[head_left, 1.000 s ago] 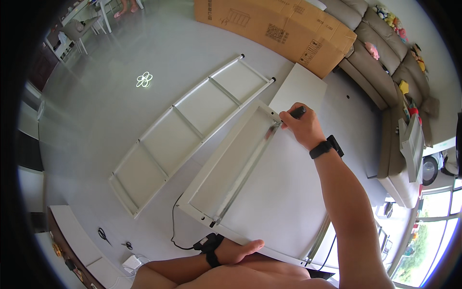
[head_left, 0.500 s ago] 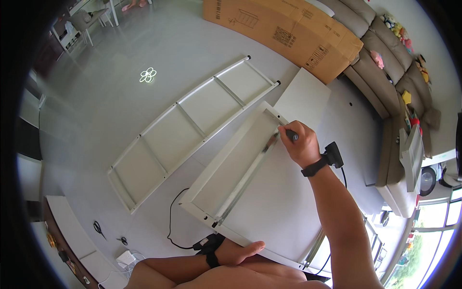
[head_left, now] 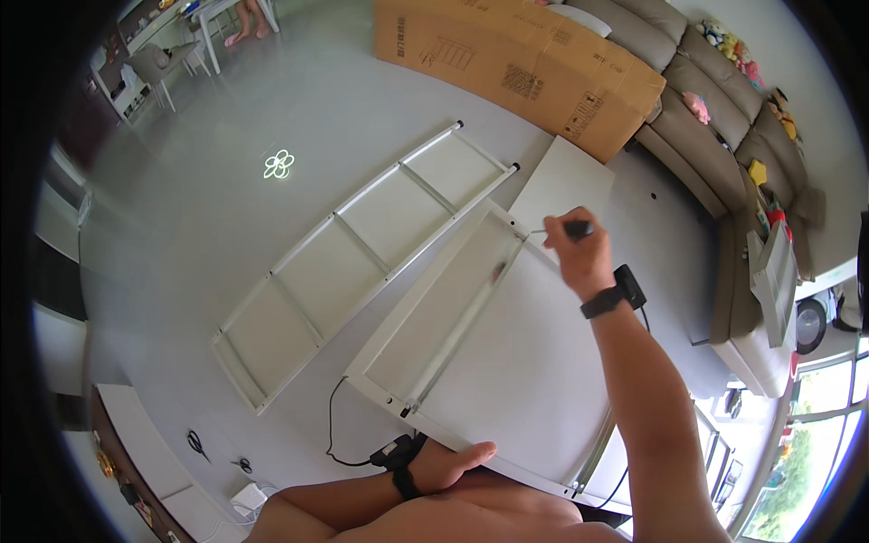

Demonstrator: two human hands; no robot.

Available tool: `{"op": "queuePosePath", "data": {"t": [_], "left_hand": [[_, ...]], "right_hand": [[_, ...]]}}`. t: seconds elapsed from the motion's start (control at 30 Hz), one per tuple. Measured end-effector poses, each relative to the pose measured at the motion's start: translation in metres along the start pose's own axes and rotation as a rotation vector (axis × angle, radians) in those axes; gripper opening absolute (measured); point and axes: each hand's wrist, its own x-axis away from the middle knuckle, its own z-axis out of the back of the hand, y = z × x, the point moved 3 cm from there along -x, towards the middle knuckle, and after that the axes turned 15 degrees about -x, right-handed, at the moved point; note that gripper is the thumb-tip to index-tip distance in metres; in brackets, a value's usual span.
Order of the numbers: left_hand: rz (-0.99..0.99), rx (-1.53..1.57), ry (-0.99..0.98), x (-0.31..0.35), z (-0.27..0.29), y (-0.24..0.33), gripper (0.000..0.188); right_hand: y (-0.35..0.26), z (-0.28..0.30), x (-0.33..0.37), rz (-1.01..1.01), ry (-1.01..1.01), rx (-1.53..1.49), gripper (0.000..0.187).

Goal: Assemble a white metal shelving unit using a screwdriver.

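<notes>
My right hand [head_left: 581, 256] is closed around the dark handle of a screwdriver [head_left: 577, 229]. Its thin shaft points left toward the far corner of a white frame with panels [head_left: 534, 335], close to the end of a metal rail [head_left: 462, 330]; whether the tip touches cannot be made out. My left hand [head_left: 450, 466] is at the frame's near edge, thumb laid along it and fingers hidden below. A black screw hole shows beside the rail's near end. Both wrists wear black straps with small devices and cables.
A long white ladder-like frame [head_left: 362, 262] lies on the grey floor to the left. Beyond are a white board [head_left: 570, 181], a large cardboard box [head_left: 507, 63] and a brown sofa [head_left: 697, 172]. Scissors [head_left: 196, 444] lie at lower left. Another person's feet [head_left: 244, 38] show far left.
My right hand has lifted up and to the right with the screwdriver, away from the rail toward the frame's far corner. My left hand keeps its place; the view has shifted slightly.
</notes>
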Motion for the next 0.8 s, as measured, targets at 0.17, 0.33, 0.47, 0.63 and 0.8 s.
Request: {"op": "queuePosePath", "data": {"t": [0.17, 0.33, 0.47, 0.63, 0.8], "left_hand": [[-0.083, 0.244, 0.082, -0.007, -0.01, -0.018, 0.031], [-0.092, 0.232, 0.039, -0.004, 0.001, -0.012, 0.03], [-0.289, -0.009, 0.074, -0.003, -0.011, -0.001, 0.033], [-0.046, 0.527, 0.046, -0.01, -0.022, 0.001, 0.048], [-0.082, 0.489, 0.048, -0.007, -0.017, -0.009, 0.05]], "right_hand": [[-0.088, 0.067, 0.04, 0.126, 0.191, -0.601, 0.015], [-0.188, 0.153, 0.153, 0.307, -0.066, -0.66, 0.026], [-0.137, 0.209, 0.245, -0.14, 0.216, 0.27, 0.026], [-0.032, 0.179, 0.278, -0.398, -0.08, 0.793, 0.042], [-0.007, 0.171, 0.275, -0.455, -0.071, 0.779, 0.035]]}}
